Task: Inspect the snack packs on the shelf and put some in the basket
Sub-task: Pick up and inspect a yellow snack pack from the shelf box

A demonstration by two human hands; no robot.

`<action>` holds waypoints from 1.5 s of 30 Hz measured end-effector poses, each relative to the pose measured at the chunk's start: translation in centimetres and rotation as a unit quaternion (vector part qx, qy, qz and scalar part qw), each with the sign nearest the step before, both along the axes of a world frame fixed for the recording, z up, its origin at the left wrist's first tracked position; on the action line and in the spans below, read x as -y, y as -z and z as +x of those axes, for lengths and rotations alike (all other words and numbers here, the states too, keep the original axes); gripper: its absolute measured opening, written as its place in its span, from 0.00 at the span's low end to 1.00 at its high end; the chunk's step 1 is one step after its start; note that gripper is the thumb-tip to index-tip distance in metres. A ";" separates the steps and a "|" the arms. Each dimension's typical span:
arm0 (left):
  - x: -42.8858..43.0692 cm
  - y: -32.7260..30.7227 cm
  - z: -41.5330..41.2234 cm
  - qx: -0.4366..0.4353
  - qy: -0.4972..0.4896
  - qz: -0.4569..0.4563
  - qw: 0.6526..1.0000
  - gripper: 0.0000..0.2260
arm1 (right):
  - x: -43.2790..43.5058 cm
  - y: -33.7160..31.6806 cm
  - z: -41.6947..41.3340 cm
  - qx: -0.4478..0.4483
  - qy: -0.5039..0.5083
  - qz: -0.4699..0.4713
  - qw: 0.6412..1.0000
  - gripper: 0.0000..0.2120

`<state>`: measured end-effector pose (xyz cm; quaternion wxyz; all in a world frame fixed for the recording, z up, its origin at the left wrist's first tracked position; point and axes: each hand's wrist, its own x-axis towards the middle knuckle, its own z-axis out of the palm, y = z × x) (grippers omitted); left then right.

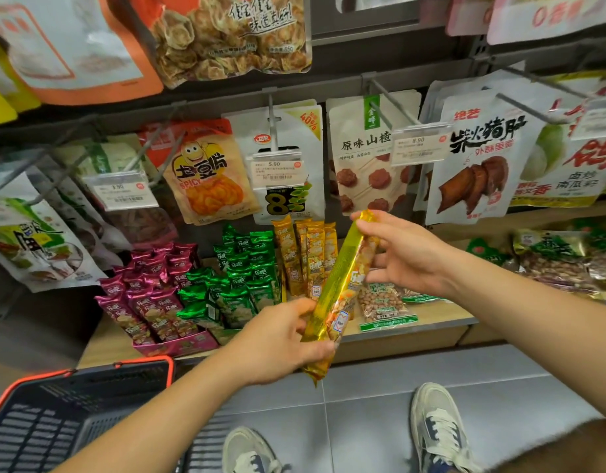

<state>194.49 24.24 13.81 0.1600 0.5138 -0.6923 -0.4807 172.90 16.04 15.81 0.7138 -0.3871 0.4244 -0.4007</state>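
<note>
Nearest, at the lower left, the dark slatted plastic basket with an orange-red rim (90,401) sits low beside the person's feet, and as far as it shows it looks empty. Above and to the right of it the left hand (277,339) has its grip closed round the lower end of the long, narrow yellow-gold foil snack pack (339,295), thumb on top and fingers curled beneath. The pack slants up and away from there; its upper end is pinched between thumb and fingertips of the right hand (407,257), so both grips are shut on the one pack and its printed middle lies bare between them, turned up for reading.

The likely trouble, to my mind: the foil looks slick and the right hand's pinch is light, so letting go on that side while the pack is tilted could leave it swinging from the left hand and slipping to the grey tiled floor (380,421), since the basket lies well off to the left, not under the pack. Beyond, upright yellow-gold packs of the same kind (305,250) stand close on the wooden shelf (431,315); a careless return could topple them
</note>
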 end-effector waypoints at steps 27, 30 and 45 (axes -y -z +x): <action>10.9 -1.3 -4.2 -0.216 -0.342 -0.048 0.914 0.06 | -0.3 3.1 -3.3 -0.158 -0.246 -0.018 0.956 0.21; 12.5 -0.5 -4.1 -0.237 -0.354 -0.006 0.905 0.04 | 0.4 3.8 -4.9 -0.182 -0.228 0.003 0.957 0.27; 16.0 3.0 -3.2 -0.222 -0.365 0.007 0.904 0.07 | 3.0 9.9 -8.4 -0.003 -0.102 0.089 0.991 0.17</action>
